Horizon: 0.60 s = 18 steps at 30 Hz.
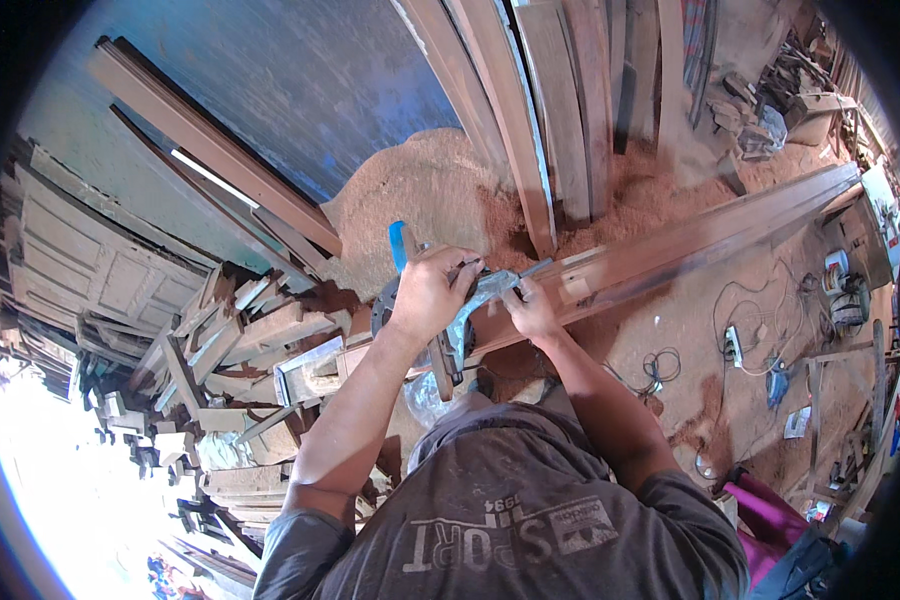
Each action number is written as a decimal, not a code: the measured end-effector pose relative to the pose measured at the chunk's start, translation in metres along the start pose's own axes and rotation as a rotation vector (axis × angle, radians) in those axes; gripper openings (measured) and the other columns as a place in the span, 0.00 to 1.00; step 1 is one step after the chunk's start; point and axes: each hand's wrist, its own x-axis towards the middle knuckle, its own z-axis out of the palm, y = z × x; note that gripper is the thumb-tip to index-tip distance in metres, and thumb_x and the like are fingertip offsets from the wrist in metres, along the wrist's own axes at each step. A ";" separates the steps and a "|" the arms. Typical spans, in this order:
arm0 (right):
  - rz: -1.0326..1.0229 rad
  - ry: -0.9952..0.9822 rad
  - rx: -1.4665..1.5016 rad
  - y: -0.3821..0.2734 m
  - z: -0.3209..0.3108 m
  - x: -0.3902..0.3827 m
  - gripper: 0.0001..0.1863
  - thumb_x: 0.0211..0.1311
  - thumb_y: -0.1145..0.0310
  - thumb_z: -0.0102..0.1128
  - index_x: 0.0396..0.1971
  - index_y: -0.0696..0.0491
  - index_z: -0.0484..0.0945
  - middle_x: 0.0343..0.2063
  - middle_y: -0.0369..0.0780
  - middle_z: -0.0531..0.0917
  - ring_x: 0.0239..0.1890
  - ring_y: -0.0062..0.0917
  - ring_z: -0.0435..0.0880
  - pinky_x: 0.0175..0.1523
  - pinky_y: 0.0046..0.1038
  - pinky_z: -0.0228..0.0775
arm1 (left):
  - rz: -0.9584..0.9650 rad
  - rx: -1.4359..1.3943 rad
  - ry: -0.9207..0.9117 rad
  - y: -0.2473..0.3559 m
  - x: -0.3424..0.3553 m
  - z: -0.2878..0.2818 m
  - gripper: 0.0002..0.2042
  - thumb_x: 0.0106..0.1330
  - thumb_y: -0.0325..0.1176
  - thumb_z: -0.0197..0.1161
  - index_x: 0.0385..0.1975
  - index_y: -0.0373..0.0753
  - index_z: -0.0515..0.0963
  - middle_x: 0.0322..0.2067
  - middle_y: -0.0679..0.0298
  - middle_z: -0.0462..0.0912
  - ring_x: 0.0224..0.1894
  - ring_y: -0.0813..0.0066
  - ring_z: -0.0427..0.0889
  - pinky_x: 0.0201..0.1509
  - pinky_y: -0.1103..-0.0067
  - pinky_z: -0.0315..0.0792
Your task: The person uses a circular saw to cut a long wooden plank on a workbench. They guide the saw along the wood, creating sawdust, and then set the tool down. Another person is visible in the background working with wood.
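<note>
My left hand (432,292) is closed, its fingers curled over the top of a blue tool (460,332). A bright blue curved piece and a dark round part show just beyond and left of this hand. The tool's exact kind cannot be made out. My right hand (532,312) is closed on the right end of the same tool, fingers bent against its light blue body. Beneath the hands, a long brown wooden beam (670,245) runs from below the tool toward the far right. The hands hide much of the tool.
Brown planks (510,120) lean behind the work, beside a sawdust heap (410,190). Wood offcuts (260,345) are piled at the left, near a panelled door (100,255). Cables (660,370) and a power strip (734,345) lie on the floor at right.
</note>
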 end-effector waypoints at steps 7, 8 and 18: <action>-0.065 0.047 0.067 0.010 0.007 -0.002 0.09 0.82 0.69 0.60 0.42 0.58 0.84 0.31 0.34 0.87 0.33 0.16 0.82 0.41 0.25 0.74 | 0.127 0.024 -0.004 0.004 -0.007 0.000 0.06 0.65 0.28 0.76 0.40 0.36 0.90 0.40 0.55 0.92 0.45 0.54 0.90 0.52 0.65 0.82; -0.056 0.032 0.049 0.011 0.007 -0.002 0.08 0.82 0.71 0.58 0.43 0.57 0.84 0.32 0.32 0.86 0.35 0.15 0.81 0.44 0.24 0.73 | 0.116 0.050 -0.028 0.005 -0.008 0.000 0.06 0.65 0.27 0.76 0.40 0.36 0.90 0.40 0.56 0.92 0.45 0.55 0.90 0.52 0.65 0.82; -0.051 0.033 0.051 0.012 0.008 -0.004 0.12 0.80 0.66 0.60 0.51 0.56 0.87 0.32 0.33 0.89 0.33 0.16 0.85 0.42 0.24 0.76 | 0.135 0.045 -0.056 0.013 -0.019 0.002 0.09 0.61 0.25 0.75 0.41 0.35 0.90 0.43 0.56 0.91 0.48 0.57 0.91 0.53 0.68 0.84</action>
